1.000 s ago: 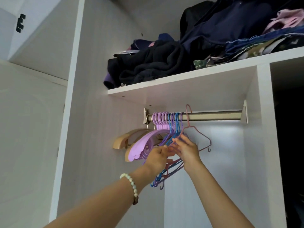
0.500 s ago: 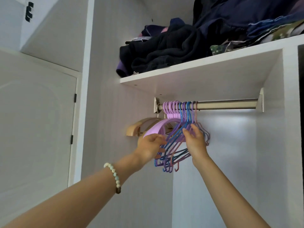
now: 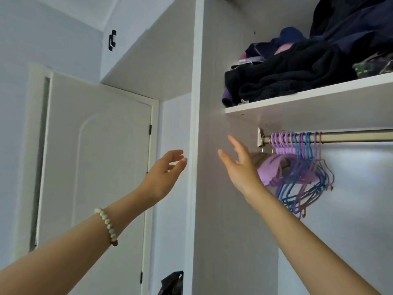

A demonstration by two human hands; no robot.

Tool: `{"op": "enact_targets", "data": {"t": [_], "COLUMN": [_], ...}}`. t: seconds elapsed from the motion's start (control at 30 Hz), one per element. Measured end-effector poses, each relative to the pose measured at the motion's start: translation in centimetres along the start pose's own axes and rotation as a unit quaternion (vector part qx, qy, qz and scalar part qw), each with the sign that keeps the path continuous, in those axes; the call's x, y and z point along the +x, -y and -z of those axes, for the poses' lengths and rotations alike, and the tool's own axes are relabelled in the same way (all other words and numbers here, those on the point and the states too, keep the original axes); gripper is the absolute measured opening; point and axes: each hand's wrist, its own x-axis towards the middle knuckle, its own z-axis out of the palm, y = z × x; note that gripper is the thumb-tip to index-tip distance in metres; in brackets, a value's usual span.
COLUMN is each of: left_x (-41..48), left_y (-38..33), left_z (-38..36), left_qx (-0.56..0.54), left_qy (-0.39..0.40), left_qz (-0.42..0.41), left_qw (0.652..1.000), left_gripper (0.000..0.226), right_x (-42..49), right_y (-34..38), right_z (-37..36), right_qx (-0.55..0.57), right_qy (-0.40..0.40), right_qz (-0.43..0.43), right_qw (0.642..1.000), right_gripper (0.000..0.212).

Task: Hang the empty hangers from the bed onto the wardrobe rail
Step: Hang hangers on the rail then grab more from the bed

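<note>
A metal wardrobe rail runs under the shelf at the right. Several purple, blue and pink hangers hang bunched at its left end, with a wide lilac one in front. My right hand is open and empty, just left of the bunch and apart from it. My left hand is open too, further left, in front of the wardrobe's side panel. A bead bracelet is on my left wrist. The bed is out of view.
A white shelf above the rail holds a pile of dark folded clothes. A white door stands at the left. A dark object shows at the bottom edge by the panel.
Both hands let go of the hangers and drew back to the left, now open. The view swung left, so the rail sits further right.
</note>
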Motion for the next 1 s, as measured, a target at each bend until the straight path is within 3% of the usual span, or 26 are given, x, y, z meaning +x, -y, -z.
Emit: {"op": "enact_targets", "data": {"t": [0.13,0.23,0.5,0.77,1.0], "left_x": [-3.5,-7.7,-23.1,-42.9,-61.5], "left_y": [4.8,8.9,18.2,26.5,32.9], "left_z": [8.9,16.2,34.1,45.3,49.3], "left_qx": [0.071,0.143,0.243,0.296,0.263], "left_qy": [-0.058,-0.068,-0.096,-0.128,-0.150], "left_qz": [0.039,0.087,0.253,0.431,0.586], "left_qw": [0.995,0.984,0.932,0.843,0.752], "left_gripper": [0.049,0.068,0.083,0.086,0.087], "right_x": [-2.5,-5.3,-16.2,-33.4,-50.7], "right_y": [2.3,4.0,8.3,9.2,7.9], "right_z": [-8.2,-15.2,-36.4,-53.8,-62.4], "right_qx": [0.026,0.030,0.048,0.034,0.002], "right_qy": [0.122,0.211,0.413,0.581,0.685], "right_qz": [0.006,-0.005,-0.027,-0.045,-0.062], "right_qw": [0.992,0.977,0.909,0.812,0.726], "right_gripper": [0.059,0.065,0.077,0.083,0.085]}}
